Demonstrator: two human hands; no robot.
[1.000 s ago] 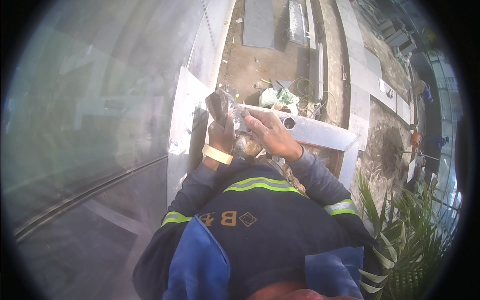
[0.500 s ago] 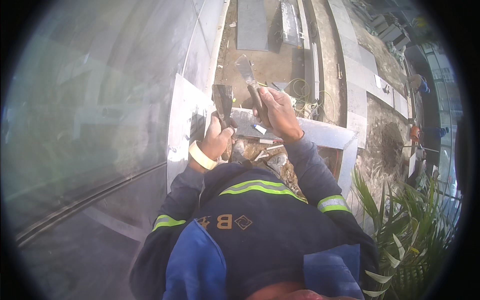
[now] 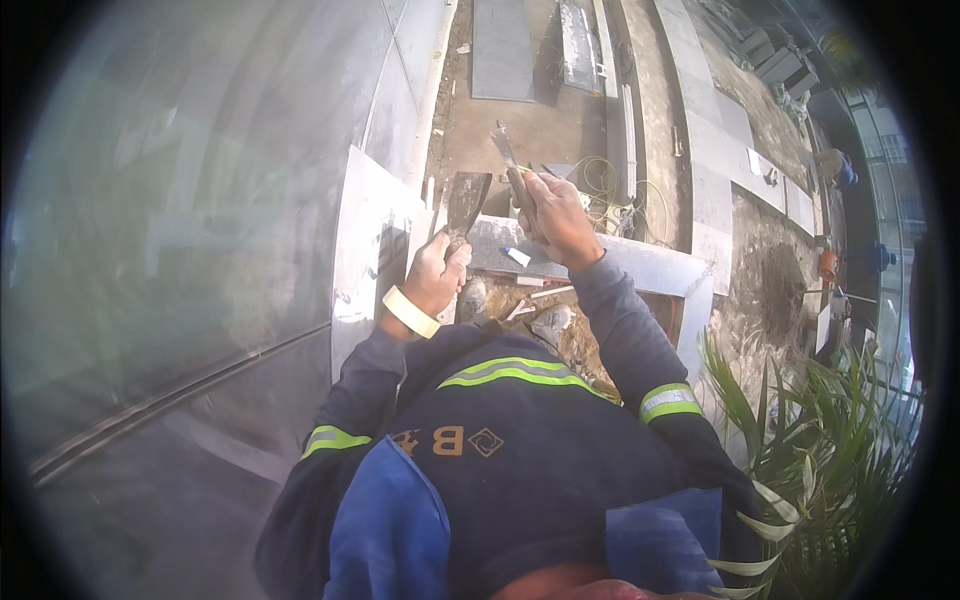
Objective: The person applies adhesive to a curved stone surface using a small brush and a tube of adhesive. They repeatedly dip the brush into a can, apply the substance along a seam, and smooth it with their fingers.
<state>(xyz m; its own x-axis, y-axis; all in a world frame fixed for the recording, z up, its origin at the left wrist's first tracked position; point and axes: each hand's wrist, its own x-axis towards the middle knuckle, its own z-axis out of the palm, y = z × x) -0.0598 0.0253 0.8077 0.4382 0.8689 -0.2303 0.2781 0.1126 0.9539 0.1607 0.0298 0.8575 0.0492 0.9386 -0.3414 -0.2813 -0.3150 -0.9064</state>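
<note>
1. Clearly, the left hand [image 3: 432, 278] is closed round the grip of a wide scraper [image 3: 468, 197], blade pointing away from the body.
2. A pale yellow band [image 3: 410, 312] circles the left wrist.
3. The right hand [image 3: 566, 226] grips a narrow scraper [image 3: 505, 152], tilted leftward, its blade apart from the wide one.
4. Both scrapers are held above the near end of the work area, beside the glass wall [image 3: 190, 200].
5. Beneath the right hand, a white tube [image 3: 517, 257] with a blue cap lies on the grey ledge [image 3: 640, 262].
</note>
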